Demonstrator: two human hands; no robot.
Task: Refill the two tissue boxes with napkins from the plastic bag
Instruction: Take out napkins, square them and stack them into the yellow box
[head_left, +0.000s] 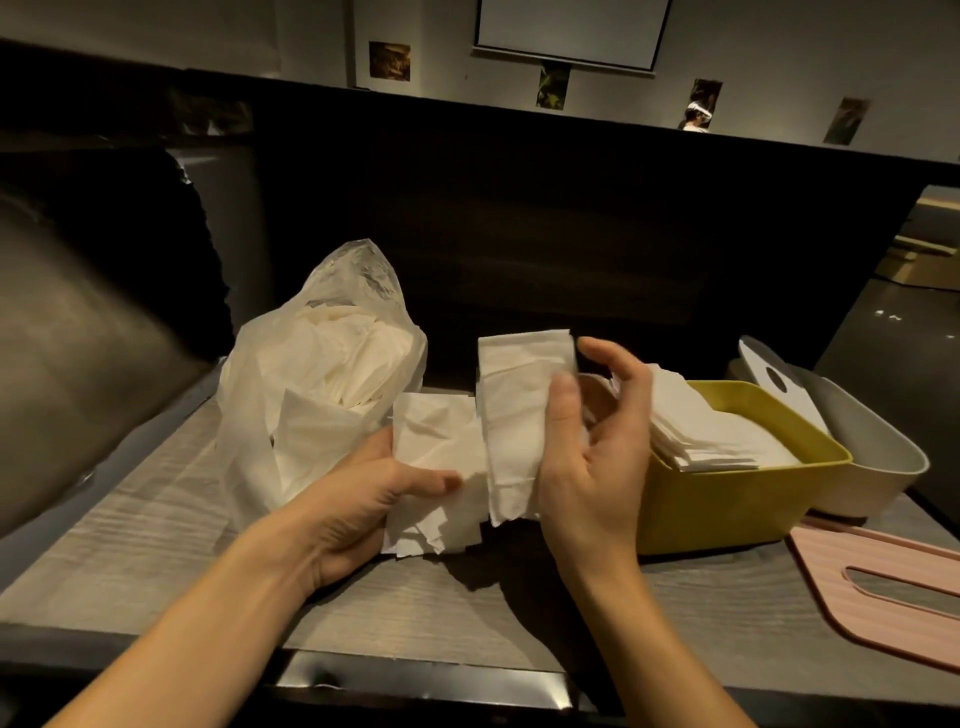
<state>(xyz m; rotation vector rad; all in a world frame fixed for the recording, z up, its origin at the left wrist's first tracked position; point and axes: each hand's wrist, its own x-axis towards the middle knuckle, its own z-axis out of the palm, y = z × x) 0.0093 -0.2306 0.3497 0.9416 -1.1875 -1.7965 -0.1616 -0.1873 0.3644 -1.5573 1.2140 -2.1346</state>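
Left hand (358, 499) gripping napkin stack (441, 467), right hand (592, 447) pinching its upper fold

You have a crumpled clear plastic bag (322, 384) standing open at the left, full of white napkins. A loose bunch of napkins (483, 431) is held above the counter's middle. At the right, the yellow tissue box (727, 499) sits lidless, stacked with napkins; the grey tissue box (878, 462) touches it behind.

Grey wood-grain counter (156, 561), dark partition (519, 208), wall photos (389, 61), projection screen (566, 31)
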